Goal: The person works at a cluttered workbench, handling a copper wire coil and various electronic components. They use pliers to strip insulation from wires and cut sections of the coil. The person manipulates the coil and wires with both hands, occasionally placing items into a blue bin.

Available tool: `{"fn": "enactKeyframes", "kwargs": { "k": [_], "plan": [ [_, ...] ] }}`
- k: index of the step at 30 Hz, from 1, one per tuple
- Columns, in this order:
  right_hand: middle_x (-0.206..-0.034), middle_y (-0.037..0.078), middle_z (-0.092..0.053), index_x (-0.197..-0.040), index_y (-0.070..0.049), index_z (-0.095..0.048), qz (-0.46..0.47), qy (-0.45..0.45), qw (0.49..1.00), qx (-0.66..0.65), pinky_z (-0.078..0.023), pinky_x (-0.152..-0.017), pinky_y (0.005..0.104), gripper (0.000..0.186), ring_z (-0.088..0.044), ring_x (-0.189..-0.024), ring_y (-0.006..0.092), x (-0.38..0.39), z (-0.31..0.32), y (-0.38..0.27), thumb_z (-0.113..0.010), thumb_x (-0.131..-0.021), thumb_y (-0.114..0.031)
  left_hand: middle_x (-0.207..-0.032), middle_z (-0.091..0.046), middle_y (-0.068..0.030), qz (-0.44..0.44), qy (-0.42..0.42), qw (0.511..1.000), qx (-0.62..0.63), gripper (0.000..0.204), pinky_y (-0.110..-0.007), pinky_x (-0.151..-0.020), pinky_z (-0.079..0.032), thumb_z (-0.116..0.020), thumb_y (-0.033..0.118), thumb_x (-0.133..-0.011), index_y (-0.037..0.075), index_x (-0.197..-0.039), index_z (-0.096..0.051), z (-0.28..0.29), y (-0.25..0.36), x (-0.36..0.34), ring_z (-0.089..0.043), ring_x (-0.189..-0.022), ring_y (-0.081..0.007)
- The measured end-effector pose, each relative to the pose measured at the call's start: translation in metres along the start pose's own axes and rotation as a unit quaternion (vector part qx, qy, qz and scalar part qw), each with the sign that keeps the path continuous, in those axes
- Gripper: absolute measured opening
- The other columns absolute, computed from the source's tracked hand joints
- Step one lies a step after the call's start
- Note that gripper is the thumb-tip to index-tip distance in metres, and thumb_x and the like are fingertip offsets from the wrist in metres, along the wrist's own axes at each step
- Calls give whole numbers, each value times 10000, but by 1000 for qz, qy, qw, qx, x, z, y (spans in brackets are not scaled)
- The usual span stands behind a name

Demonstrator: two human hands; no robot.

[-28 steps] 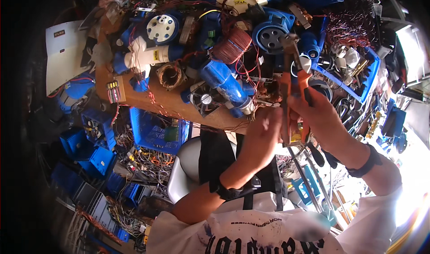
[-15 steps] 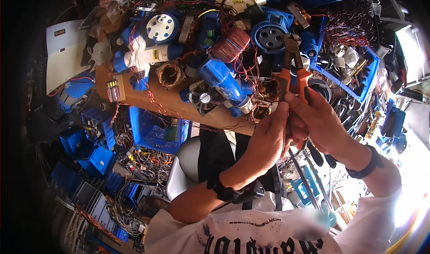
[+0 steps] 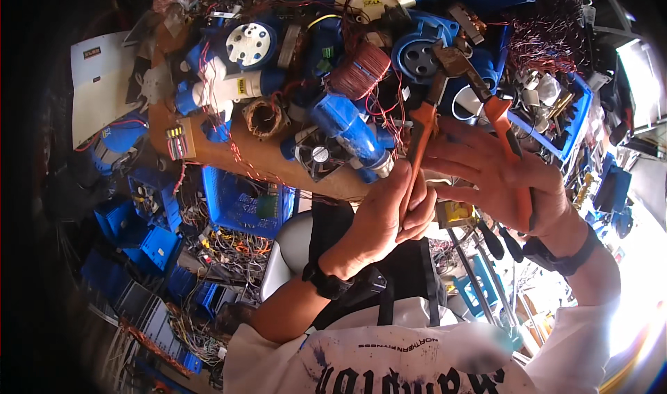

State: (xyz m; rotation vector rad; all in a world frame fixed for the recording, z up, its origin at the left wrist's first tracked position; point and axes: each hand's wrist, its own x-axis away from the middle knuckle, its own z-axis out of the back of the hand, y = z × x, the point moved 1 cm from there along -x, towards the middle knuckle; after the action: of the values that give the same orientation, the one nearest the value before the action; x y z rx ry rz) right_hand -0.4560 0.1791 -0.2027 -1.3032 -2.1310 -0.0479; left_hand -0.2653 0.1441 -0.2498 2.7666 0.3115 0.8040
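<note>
Orange-and-black handled pliers (image 3: 420, 133) with dull, rusty-looking jaws are spread wide above the front right of the bench. My left hand (image 3: 384, 210) is closed round the lower end of the left handle. Across my right palm lies the other handle; the fingers of my right hand (image 3: 479, 171) stretch out toward the left, apart and not wrapped round it. Beyond the jaws sits a blue round fitting with a holed disc (image 3: 419, 59). Nothing is visible between the jaws.
On the wooden bench (image 3: 208, 151) stand a blue cylinder (image 3: 347, 130), a copper coil (image 3: 359, 71), a small black fan (image 3: 318, 156) and white-and-blue pipe fittings (image 3: 226, 88). Blue crates (image 3: 240, 203) and tangled wires (image 3: 240, 262) lie below left. A parts tray (image 3: 577, 119) is at right.
The pliers' handles have swung from close together to wide apart. My right hand has loosened and its fingers have straightened, while my left hand has shifted left and down with its handle.
</note>
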Motion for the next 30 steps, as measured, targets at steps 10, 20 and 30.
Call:
{"fn": "enactKeyframes", "kwargs": {
  "k": [10, 20, 30],
  "plan": [
    [-1375, 202, -484, -1426, 57, -306, -12, 91, 989, 113, -387, -1062, 343, 723, -507, -1248, 252, -12, -13, 16, -491, -727, 29, -520, -320, 23, -57, 16, 998, -11, 560, -255, -411, -247, -280, 653, -953, 140, -745, -364, -21, -17, -7, -244, -362, -82],
    [-1414, 194, -438, -1437, 63, -276, 27, 89, 979, 180, -344, -1090, 400, 765, -438, -1315, 279, -4, -8, -12, -472, -698, 28, -655, -460, 12, -170, 198, 915, -308, 440, -210, -505, -347, -365, 488, -1013, 92, -860, -481, 7, -16, -16, -424, -522, -70],
    [-1117, 33, -605, -1368, -8, -435, -11, 184, 924, 334, -424, -848, 199, 586, -533, -1001, 63, -12, 18, 14, -529, -789, -3, -1156, -591, -198, -272, 325, 814, -398, 358, -358, -888, -492, -599, 191, -949, -54, -1190, -497, 51, -5, -53, -591, -1093, -239]
  ]
}}
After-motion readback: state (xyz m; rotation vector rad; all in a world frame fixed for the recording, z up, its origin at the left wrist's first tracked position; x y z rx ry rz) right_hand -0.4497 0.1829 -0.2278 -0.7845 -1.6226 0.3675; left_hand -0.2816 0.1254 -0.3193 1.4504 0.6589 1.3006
